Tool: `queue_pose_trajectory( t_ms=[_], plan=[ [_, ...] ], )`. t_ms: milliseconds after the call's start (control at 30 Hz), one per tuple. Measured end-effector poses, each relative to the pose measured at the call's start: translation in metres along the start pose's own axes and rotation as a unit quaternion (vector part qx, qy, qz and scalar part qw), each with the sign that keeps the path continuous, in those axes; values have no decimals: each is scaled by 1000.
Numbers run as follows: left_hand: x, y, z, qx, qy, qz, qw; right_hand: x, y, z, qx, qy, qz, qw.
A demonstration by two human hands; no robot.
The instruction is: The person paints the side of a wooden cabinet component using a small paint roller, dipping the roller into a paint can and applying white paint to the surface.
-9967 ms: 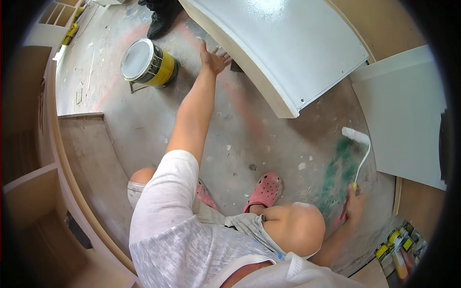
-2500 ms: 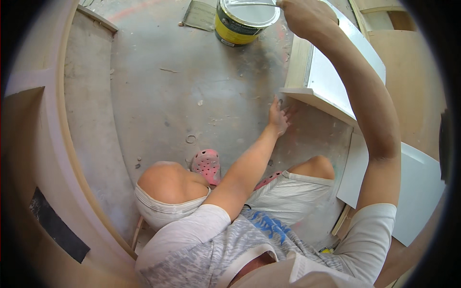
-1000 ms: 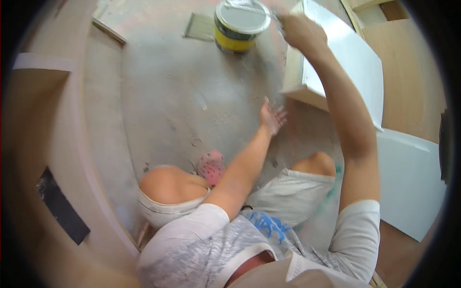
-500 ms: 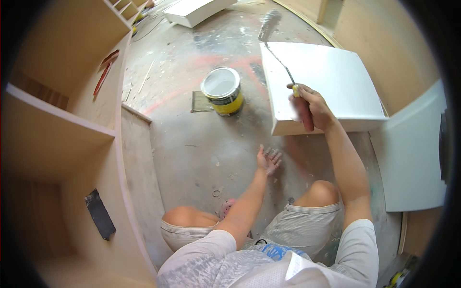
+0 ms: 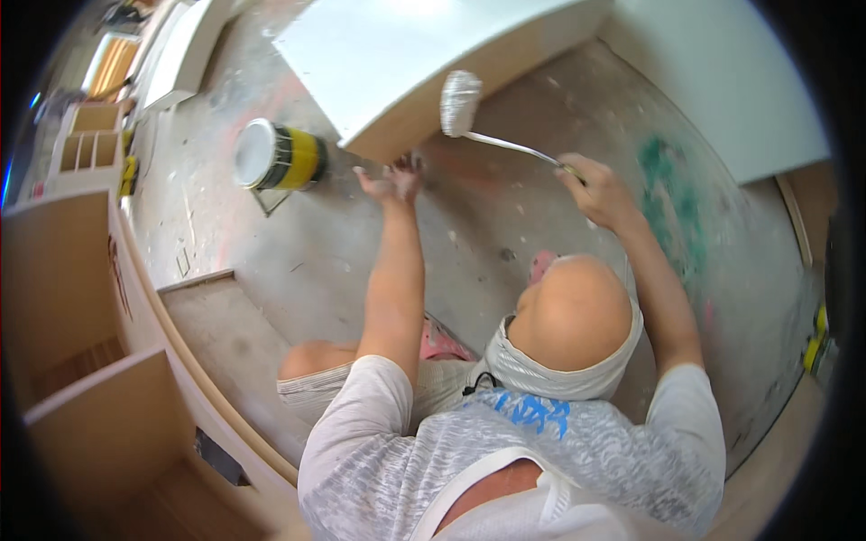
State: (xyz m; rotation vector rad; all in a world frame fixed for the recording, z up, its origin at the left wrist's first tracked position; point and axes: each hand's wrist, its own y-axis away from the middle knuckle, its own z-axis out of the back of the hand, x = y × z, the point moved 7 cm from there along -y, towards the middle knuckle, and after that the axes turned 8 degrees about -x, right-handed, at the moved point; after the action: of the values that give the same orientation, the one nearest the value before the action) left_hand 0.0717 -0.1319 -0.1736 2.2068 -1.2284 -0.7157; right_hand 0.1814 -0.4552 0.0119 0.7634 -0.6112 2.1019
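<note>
My right hand (image 5: 600, 191) is closed around the handle of a paint roller (image 5: 461, 104). The roller's white, wet-looking sleeve is beside the bare wooden side of a large white-topped panel box (image 5: 388, 63). My left hand (image 5: 394, 183) reaches to the box's near corner, palm up with its fingers apart. Some of its fingertips are blurred in the shade under the corner, so I cannot tell whether they touch it. Left of that hand stands a yellow and black paint can (image 5: 298, 158) with pale paint inside.
A wooden cabinet with open compartments (image 5: 99, 388) runs along the left side, with a dark strip (image 5: 221, 457) on it. Another white box (image 5: 185, 54) lies at the far left. At the right stands a pale panel (image 5: 722, 81), near a green paint stain (image 5: 672, 198) on the floor.
My view has turned and lowered toward the right. The roller has come down from above the white top to the box's wooden side. My left hand has moved forward to the box's corner.
</note>
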Motion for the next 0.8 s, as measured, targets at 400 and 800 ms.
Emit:
queue_pose_trajectory(
  t_ms=[400,800],
  plan=[
    [6,2,11,-36,27,-2,999,-108,-68,-7,-49,67,7,997],
    [22,14,12,-1,-251,-1,968,-95,-30,-45,-117,25,-70,990]
  ],
)
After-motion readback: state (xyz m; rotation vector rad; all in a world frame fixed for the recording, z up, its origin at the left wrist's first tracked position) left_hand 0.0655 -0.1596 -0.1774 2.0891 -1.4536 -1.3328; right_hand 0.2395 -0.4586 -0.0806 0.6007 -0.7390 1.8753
